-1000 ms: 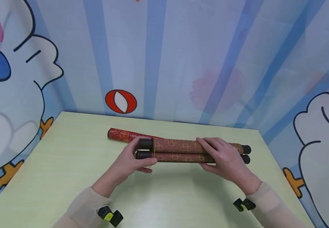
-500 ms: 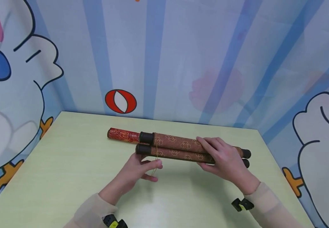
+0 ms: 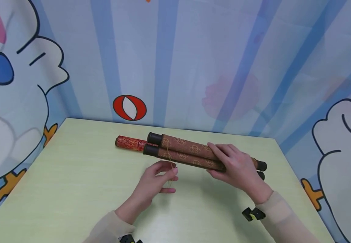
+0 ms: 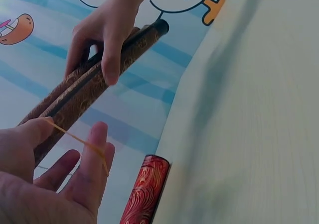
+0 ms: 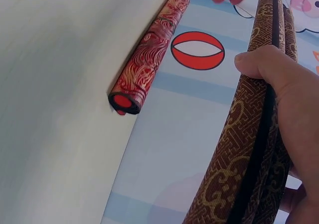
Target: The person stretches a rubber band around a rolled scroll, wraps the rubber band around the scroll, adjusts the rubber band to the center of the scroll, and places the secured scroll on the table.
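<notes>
My right hand [image 3: 239, 168] grips a brown patterned scroll [image 3: 190, 146] around its right half. It has two rolls side by side with black end knobs, and it tilts with its left end farther back. Below that left end is my left hand [image 3: 154, 182], palm turned toward the scroll and fingers spread. A thin yellowish rubber band [image 4: 75, 137] stretches across from its thumb to its extended fingers. In the head view the band runs up to the scroll's left end. A red swirl-patterned roll [image 5: 149, 55] lies on the table, partly covered by the scroll in the head view.
The pale table [image 3: 72, 189] ends against a blue-striped backdrop [image 3: 187, 67] with cartoon figures, which also stands along both sides. Small dark wrist cameras [image 3: 253, 214] sit by my sleeves.
My left hand has let go of the scroll's left end and drawn back toward me and right, pulling the band. The scroll's left end has swung up and away; my right hand keeps its grip.
</notes>
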`<control>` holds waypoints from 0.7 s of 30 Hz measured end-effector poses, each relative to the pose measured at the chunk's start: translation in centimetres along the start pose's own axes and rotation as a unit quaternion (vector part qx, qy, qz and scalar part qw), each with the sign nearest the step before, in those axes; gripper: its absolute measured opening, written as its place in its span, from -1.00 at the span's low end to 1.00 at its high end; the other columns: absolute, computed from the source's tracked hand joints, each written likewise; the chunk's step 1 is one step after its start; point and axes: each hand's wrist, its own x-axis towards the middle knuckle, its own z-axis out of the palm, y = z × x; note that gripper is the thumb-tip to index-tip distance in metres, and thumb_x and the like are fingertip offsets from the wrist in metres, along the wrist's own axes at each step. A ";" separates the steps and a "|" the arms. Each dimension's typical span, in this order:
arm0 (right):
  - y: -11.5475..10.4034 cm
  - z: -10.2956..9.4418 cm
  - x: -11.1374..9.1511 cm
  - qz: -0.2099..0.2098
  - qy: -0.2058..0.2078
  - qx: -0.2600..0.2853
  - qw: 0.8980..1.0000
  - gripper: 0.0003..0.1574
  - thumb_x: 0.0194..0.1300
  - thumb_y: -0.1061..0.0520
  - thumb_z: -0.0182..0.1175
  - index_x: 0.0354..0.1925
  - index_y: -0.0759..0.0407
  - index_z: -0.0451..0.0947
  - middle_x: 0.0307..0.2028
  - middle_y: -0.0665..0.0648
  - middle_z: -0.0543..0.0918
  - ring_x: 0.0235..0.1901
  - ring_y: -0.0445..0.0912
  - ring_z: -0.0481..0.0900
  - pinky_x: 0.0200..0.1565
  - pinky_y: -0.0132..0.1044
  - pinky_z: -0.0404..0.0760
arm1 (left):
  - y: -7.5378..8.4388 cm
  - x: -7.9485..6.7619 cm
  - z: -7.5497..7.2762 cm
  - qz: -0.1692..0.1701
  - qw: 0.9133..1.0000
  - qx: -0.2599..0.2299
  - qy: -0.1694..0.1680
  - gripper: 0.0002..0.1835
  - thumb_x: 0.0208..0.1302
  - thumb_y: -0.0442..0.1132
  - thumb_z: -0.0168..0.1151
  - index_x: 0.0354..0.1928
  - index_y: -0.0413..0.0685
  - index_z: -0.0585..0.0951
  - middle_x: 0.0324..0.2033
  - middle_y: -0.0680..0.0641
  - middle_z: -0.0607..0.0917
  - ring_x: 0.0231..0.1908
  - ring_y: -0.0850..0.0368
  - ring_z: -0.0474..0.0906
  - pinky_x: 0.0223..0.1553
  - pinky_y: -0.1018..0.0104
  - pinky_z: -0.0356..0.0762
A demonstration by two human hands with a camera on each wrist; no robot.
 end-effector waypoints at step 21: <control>-0.1 0.2 1.0 0.013 -0.006 -0.018 1.000 0.11 -0.02 -0.18 0.68 0.42 0.20 0.56 0.01 0.26 0.73 -0.09 0.15 0.74 -0.42 0.05 0.79 | 0.0 -0.7 -0.8 0.020 0.987 0.146 0.063 -0.17 0.53 -0.08 0.36 0.66 -0.19 0.21 0.52 -0.33 0.40 -0.14 -0.12 0.85 -0.37 0.19 0.82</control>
